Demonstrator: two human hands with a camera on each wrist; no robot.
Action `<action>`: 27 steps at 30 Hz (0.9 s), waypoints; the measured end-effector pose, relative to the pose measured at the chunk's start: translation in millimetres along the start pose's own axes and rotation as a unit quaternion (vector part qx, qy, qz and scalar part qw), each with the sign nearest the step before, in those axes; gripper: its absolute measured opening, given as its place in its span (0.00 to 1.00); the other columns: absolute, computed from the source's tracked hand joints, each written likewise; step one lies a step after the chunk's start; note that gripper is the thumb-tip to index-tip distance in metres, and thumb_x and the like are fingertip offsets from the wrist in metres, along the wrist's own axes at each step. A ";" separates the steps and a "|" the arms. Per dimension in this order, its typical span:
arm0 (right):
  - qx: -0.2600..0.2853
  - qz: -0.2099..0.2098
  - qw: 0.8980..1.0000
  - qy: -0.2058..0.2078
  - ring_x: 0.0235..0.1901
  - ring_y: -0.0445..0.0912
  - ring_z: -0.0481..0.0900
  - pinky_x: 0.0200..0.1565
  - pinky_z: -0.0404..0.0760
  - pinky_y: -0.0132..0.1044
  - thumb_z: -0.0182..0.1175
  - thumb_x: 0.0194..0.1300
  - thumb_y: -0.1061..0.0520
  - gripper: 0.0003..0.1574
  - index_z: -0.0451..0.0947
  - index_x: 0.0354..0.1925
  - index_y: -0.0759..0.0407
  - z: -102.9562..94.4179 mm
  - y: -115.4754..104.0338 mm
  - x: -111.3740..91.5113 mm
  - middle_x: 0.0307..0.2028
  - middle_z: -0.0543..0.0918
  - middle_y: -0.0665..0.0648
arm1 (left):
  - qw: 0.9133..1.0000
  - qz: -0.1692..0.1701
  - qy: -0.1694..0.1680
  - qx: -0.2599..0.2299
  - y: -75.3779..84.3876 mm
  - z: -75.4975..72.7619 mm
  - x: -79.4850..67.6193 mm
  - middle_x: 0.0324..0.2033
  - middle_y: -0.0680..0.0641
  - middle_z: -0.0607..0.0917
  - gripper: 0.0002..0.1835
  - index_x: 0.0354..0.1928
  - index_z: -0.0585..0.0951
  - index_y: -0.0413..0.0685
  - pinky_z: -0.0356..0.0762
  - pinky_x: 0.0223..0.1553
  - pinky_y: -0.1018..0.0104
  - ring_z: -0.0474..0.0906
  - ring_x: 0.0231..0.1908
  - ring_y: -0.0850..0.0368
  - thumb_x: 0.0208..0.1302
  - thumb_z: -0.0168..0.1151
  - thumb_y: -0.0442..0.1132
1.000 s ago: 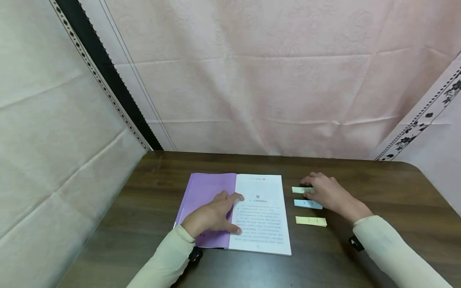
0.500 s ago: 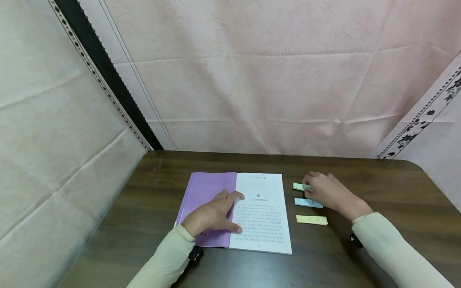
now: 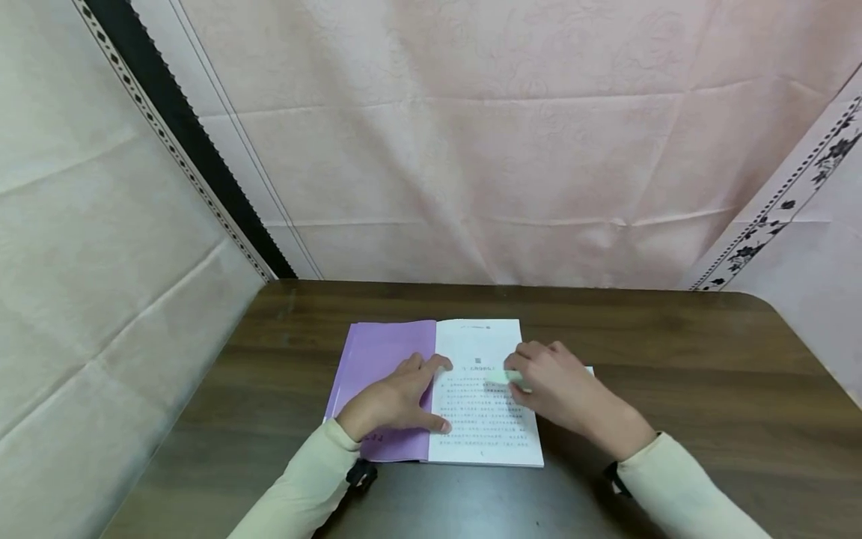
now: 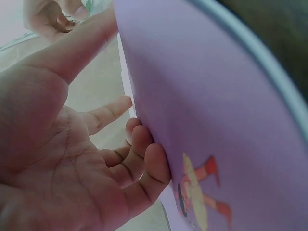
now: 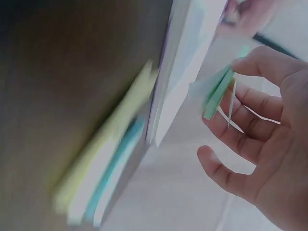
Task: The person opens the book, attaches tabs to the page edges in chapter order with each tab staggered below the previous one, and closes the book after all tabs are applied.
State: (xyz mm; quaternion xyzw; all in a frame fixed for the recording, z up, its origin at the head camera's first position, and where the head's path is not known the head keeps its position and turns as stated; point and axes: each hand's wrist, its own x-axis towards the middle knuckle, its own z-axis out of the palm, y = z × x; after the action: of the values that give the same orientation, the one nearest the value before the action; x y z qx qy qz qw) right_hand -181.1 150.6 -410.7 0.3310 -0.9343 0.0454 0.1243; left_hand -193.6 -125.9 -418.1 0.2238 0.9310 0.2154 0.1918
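Note:
An open book lies on the table, its purple inside cover (image 3: 387, 348) on the left and a white printed page (image 3: 481, 449) on the right. My left hand (image 3: 390, 403) rests across the fold with thumb and index finger on the page edge. In the left wrist view its fingertips touch the purple cover (image 4: 216, 110), and a small printed figure shows there. My right hand (image 3: 562, 393) is over the page's right side. Between thumb and fingers it pinches a pad of green sticky notes (image 5: 219, 94), which overlaps the printed text in the head view.
Yellow sticky notes (image 5: 113, 130) and blue sticky notes (image 5: 115, 166) lie on the brown wooden table (image 3: 707, 359) beside the book's right edge. In the head view my right hand mostly hides them. Pale cloth (image 3: 471, 172) hangs behind the table.
My right hand has lifted the green sticky notes from the table and carried them left over the page. My left hand stays in place on the book.

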 end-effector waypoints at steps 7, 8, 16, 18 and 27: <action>0.029 -0.009 0.999 -0.042 0.35 0.44 0.81 0.37 0.79 0.44 0.76 0.63 0.54 0.09 0.89 0.41 0.53 15.6 -27.1 6.2 0.35 0.85 0.50 | 1.000 0.001 0.003 -0.004 2.5 0.6 0.8 0.44 0.49 0.72 0.49 0.74 0.68 0.58 0.71 0.44 0.59 0.68 0.44 0.55 0.53 0.85 0.52; 0.036 -0.005 0.998 -0.050 0.35 0.44 0.81 0.37 0.78 0.44 0.77 0.62 0.54 0.10 0.89 0.42 0.53 15.6 -28.6 7.1 0.36 0.86 0.50 | 1.000 0.000 0.004 -0.006 2.6 1.0 1.1 0.44 0.49 0.72 0.49 0.74 0.68 0.58 0.71 0.44 0.59 0.68 0.45 0.55 0.53 0.85 0.52; 0.087 0.025 0.991 -0.097 0.37 0.43 0.82 0.40 0.83 0.43 0.77 0.63 0.58 0.11 0.90 0.45 0.54 14.4 -33.0 13.3 0.41 0.88 0.52 | 0.999 0.011 0.033 -0.008 8.3 0.3 0.9 0.41 0.52 0.77 0.37 0.67 0.78 0.51 0.73 0.44 0.61 0.71 0.42 0.57 0.56 0.83 0.48; 0.101 0.035 0.989 -0.101 0.36 0.43 0.83 0.40 0.85 0.42 0.77 0.63 0.59 0.11 0.90 0.45 0.55 13.6 -33.5 13.7 0.42 0.88 0.52 | 0.998 0.025 0.053 -0.017 15.0 0.3 0.9 0.37 0.53 0.81 0.26 0.60 0.84 0.48 0.75 0.41 0.63 0.74 0.38 0.59 0.60 0.80 0.44; 0.134 0.052 0.984 -0.104 0.38 0.45 0.87 0.43 0.87 0.43 0.77 0.61 0.62 0.12 0.90 0.44 0.58 11.9 -32.7 14.6 0.41 0.89 0.53 | 0.978 0.111 0.100 0.145 51.3 8.1 -13.1 0.49 0.50 0.90 0.11 0.50 0.91 0.48 0.86 0.49 0.61 0.87 0.49 0.55 0.69 0.73 0.41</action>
State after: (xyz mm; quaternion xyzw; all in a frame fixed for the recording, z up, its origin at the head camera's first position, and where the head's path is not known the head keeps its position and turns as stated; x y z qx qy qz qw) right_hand -173.9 114.3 -418.3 0.2982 -0.9436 0.1421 -0.0216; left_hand -162.0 -88.5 -396.5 0.3282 0.9362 0.1198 0.0382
